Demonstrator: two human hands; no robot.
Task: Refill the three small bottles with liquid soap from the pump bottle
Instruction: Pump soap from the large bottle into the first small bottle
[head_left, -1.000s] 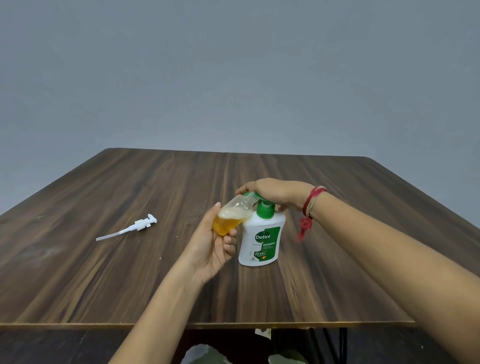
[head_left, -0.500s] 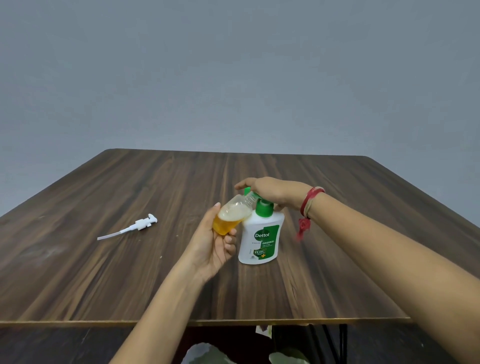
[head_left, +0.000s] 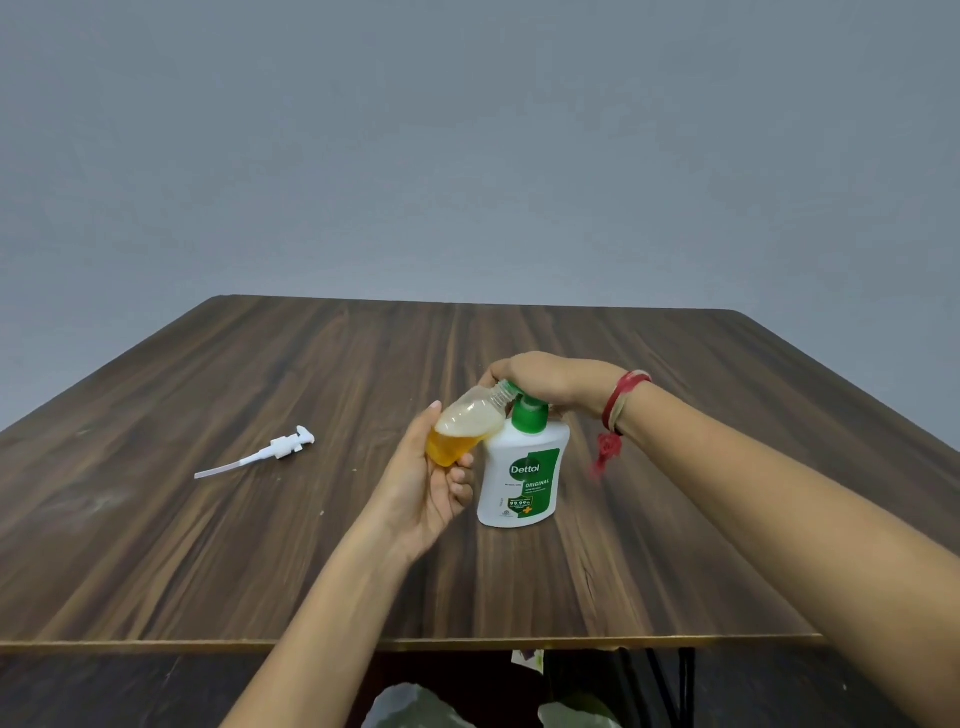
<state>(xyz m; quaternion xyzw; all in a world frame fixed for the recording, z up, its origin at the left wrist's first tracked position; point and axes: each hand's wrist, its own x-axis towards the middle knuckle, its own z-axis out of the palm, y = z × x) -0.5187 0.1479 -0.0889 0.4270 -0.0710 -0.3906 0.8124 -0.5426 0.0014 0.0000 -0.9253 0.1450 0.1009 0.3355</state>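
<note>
A white pump bottle (head_left: 522, 475) with a green label and green collar stands upright on the wooden table (head_left: 208, 545). My right hand (head_left: 553, 382) lies over its green pump head, fingers curled down round it, so the nozzle is mostly hidden. My left hand (head_left: 428, 488) grips a small clear bottle (head_left: 467, 426) from below. That bottle is tilted, its open threaded neck up against the nozzle under my right fingers. Orange soap fills its lower part, with pale foam above. No other small bottles are in view.
A loose white pump with a long dip tube (head_left: 260, 454) lies on the table to the left. The table's front edge (head_left: 415, 644) runs close below my forearms. Under it are dark metal legs and some pale objects on the floor.
</note>
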